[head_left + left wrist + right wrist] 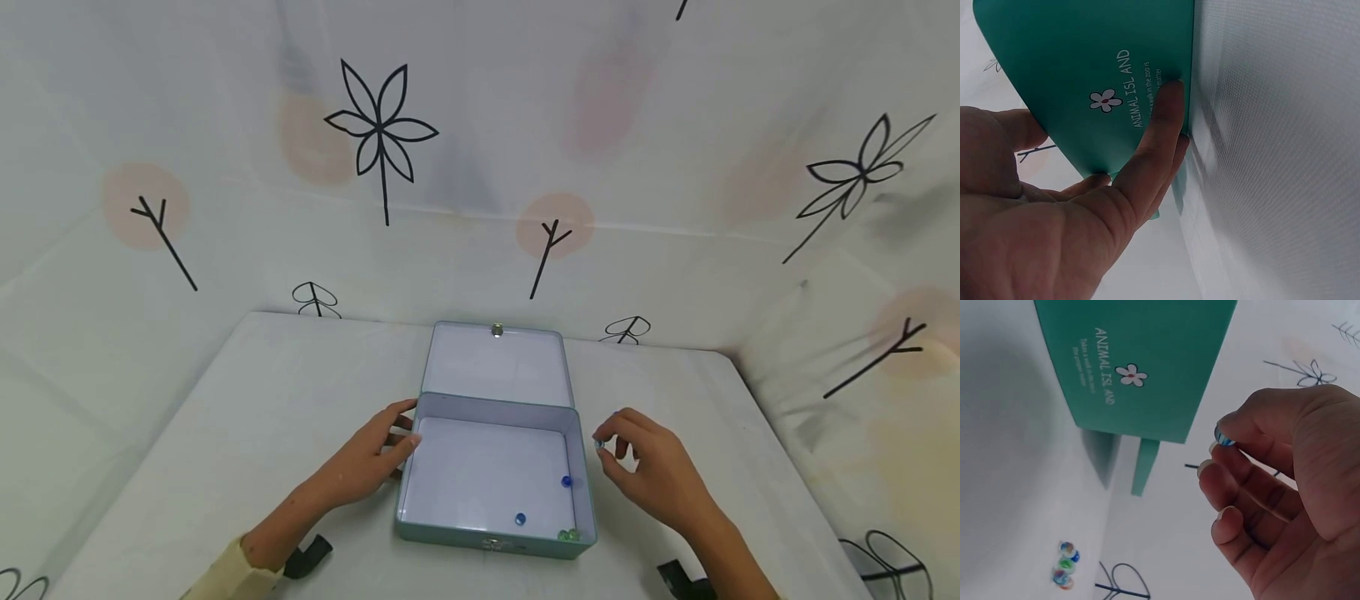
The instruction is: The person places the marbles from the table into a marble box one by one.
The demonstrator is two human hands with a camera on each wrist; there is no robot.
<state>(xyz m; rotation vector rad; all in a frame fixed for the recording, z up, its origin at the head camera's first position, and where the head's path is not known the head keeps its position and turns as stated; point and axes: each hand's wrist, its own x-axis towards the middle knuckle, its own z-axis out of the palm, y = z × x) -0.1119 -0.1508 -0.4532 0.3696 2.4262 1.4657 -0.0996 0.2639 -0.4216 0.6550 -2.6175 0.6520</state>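
An open tin box [487, 475] with a green outside and white inside lies on the table, its lid [495, 362] laid back behind it. Inside are a dark blue marble [566, 481], a lighter blue marble [521, 519] and green marbles [567, 535] in the near right corner. My left hand [367, 458] rests along the box's left side, fingers [1154, 137] fairly straight against the printed wall, thumb at the rim. Just outside the right wall, my right hand [652, 467] pinches a blue-striped glass marble [1224, 436] between thumb and index finger.
Several coloured marbles [1066, 565] lie clustered on the table, shown in the right wrist view. A white cloth covers the table [300, 367]. Behind and beside it hangs a pale curtain [465, 167] with plant drawings.
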